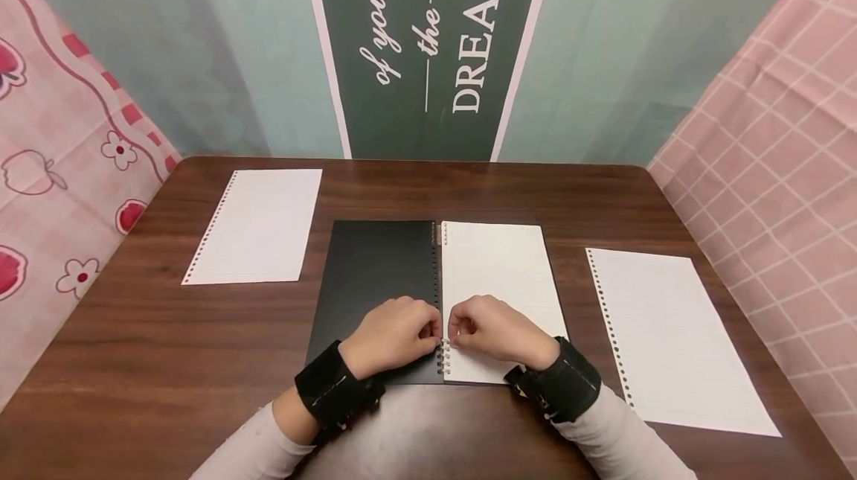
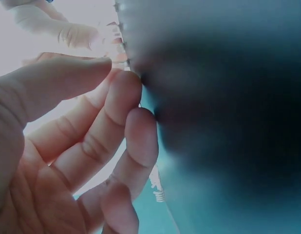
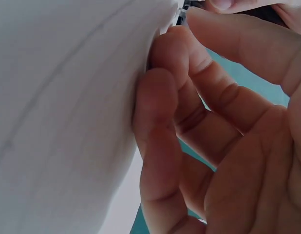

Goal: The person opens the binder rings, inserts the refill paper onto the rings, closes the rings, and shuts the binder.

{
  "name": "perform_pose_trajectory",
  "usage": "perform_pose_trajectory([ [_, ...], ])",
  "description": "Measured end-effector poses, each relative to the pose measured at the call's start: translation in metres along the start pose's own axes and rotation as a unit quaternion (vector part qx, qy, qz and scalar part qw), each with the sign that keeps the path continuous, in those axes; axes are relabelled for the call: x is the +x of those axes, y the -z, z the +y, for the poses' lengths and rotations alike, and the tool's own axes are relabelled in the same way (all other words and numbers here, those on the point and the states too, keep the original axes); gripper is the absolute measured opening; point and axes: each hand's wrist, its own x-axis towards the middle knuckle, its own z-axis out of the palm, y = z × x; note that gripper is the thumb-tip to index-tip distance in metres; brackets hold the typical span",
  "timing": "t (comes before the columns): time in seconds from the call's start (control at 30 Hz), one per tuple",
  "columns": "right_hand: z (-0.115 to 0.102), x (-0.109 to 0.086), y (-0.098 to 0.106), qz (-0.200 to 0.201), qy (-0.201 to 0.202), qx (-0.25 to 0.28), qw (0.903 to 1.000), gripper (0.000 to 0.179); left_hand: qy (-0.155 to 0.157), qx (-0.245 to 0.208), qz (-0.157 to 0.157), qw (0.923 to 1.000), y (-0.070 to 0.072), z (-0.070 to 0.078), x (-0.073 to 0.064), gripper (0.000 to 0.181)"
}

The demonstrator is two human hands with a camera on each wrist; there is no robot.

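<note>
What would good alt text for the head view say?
A person's left hand and right hand pinch at the ring binding of an open notebook, its left side black and its right a white page. On the brown table, one loose punched sheet lies left of the notebook and another sheet right of it.

Brown wood-grain tabletop point(image 1: 134, 346): smooth, satin, glossy patch at near edge. Black rectangular notebook cover point(image 1: 371, 268), left of centre: plastic-looking, smooth, matt. White ruled paper page point(image 1: 498, 264), right of it: smooth, matt. Small pale binding rings point(image 1: 445, 365): faint shine, metal or plastic unclear. White punched paper sheets point(image 1: 676, 338), left and right: matt. Pink printed cloth point(image 1: 60, 167), left: matt, creased. Black stitched wrist bands point(image 1: 569, 379): matt, fabric-looking.
</note>
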Motion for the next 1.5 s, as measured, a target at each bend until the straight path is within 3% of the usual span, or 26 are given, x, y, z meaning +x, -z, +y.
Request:
perform_pose_trajectory([
  [0.6,-0.002,-0.001,-0.008,0.002,0.01,-0.016,0.9998,0.018,0.001,0.022,0.025,0.9995,-0.009,0.004,-0.004,0.023],
  [0.8,-0.004,0.0,-0.01,-0.01,0.018,-0.038,0.9991,0.016,0.009,0.009,0.015,0.9998,-0.009,0.004,-0.004,0.026],
  [1.17,-0.004,0.005,-0.002,-0.007,0.044,-0.038,0.9983,0.019,-0.008,0.01,0.016,0.9998,-0.003,0.003,0.002,0.027],
  [1.5,-0.004,0.008,0.001,-0.017,0.032,-0.025,0.999,0.016,-0.014,0.011,0.011,0.9998,0.0,0.001,0.004,0.027],
])
